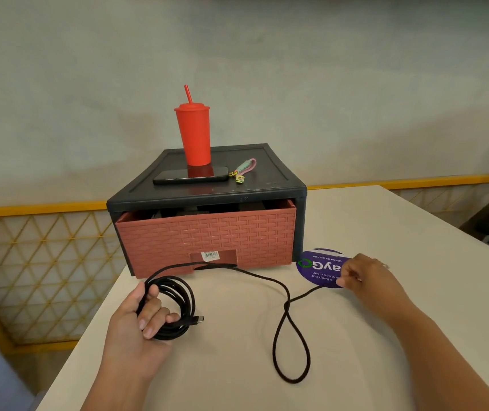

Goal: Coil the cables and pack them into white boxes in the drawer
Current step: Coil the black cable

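On the worktop (pixel 356 226), before the slightly open drawer (pixel 207 235), the black cable (pixel 287 305) lies half coiled. The left hand (pixel 136 324) curls its grip around the coil; the right hand (pixel 367 277) pinches the loose length. The next move, I judge, is to wind that slack on.

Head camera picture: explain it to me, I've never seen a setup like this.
No machine here: a person wears a camera on the head, looking down at both bare hands. The left hand grips the coiled part of a black cable; the right hand pinches its loose stretch, which loops across the white table. Behind stands a dark cabinet with a reddish drawer slightly open. On top: a red tumbler, a phone, a strap. A purple sticker lies by the right hand.
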### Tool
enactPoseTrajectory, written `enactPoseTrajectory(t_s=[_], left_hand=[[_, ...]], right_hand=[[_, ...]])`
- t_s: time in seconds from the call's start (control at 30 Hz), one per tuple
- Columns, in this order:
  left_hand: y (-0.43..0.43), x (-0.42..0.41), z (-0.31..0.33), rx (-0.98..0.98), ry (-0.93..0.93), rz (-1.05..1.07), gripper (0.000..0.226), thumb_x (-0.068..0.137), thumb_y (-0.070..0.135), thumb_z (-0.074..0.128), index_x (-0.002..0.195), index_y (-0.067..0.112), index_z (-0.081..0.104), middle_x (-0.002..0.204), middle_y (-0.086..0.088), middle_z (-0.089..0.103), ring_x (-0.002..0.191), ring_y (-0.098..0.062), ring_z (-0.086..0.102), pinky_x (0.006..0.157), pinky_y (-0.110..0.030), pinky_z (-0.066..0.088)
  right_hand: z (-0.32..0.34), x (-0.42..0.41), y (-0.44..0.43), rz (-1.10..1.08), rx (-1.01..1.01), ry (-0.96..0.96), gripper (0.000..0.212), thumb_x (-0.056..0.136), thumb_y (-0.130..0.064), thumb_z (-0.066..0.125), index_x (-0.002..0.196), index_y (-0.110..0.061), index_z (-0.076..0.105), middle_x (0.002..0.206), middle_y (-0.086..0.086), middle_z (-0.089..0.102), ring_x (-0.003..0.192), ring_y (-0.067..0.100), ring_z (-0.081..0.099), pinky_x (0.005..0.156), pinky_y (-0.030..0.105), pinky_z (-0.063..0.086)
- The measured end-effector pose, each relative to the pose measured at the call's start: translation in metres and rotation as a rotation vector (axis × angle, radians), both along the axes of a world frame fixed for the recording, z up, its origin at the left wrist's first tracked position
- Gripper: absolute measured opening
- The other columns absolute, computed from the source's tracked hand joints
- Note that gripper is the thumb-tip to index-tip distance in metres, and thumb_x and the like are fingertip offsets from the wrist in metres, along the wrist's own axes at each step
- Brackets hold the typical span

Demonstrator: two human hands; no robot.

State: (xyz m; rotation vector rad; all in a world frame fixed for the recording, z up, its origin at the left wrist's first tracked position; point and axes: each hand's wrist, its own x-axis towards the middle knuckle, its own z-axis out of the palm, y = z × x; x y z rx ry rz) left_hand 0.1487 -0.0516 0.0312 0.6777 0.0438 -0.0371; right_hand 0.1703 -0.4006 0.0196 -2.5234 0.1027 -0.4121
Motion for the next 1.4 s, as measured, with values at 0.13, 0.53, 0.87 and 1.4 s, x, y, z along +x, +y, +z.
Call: enactPoseTrajectory(t_s=[0.13, 0.53, 0.87, 1.4], left_hand=[[0.0, 0.0, 0.0, -0.005, 0.002, 0.0, 0.068, 0.006, 0.03, 0.093, 0.062, 0.014, 0.058, 0.031, 0.006, 0.025, 0.024, -0.008, 0.024, 0.036, -0.018, 0.039], [-0.001, 0.0, 0.0, 0.016, 0.009, 0.003, 0.058, 0.006, 0.03, 0.093, 0.053, 0.015, 0.063, 0.031, 0.006, 0.025, 0.024, -0.009, 0.024, 0.037, -0.017, 0.039], [0.031, 0.004, 0.002, -0.07, -0.075, 0.18, 0.055, 0.011, 0.032, 0.091, 0.055, 0.02, 0.061, 0.032, 0.004, 0.026, 0.028, -0.009, 0.025, 0.04, -0.014, 0.039], [0.005, -0.002, 0.003, -0.009, -0.059, -0.033, 0.045, 0.028, 0.03, 0.093, 0.058, 0.015, 0.064, 0.031, 0.007, 0.027, 0.036, -0.009, 0.008, 0.038, -0.018, 0.041]], right_hand=[[-0.002, 0.002, 0.006, -0.115, -0.216, -0.061, 0.023, 0.091, -0.023, 0.055, 0.07, -0.027, 0.047, 0.09, -0.008, 0.055, 0.087, 0.015, 0.038, 0.076, 0.03, 0.021], [-0.003, 0.004, 0.003, -0.226, -0.063, -0.309, 0.028, 0.093, -0.003, 0.047, 0.071, -0.02, 0.05, 0.072, -0.002, 0.053, 0.074, 0.022, 0.043, 0.073, 0.035, 0.027], [0.008, -0.011, -0.026, -0.454, 0.139, -0.263, 0.026, 0.096, -0.008, 0.039, 0.083, -0.007, 0.061, 0.08, 0.02, 0.065, 0.076, 0.04, 0.056, 0.086, 0.044, 0.041], [-0.003, -0.003, -0.032, -0.548, -0.225, -0.292, 0.028, 0.087, 0.001, 0.053, 0.106, -0.012, 0.068, 0.108, 0.014, 0.066, 0.105, 0.04, 0.05, 0.088, 0.046, 0.029]])
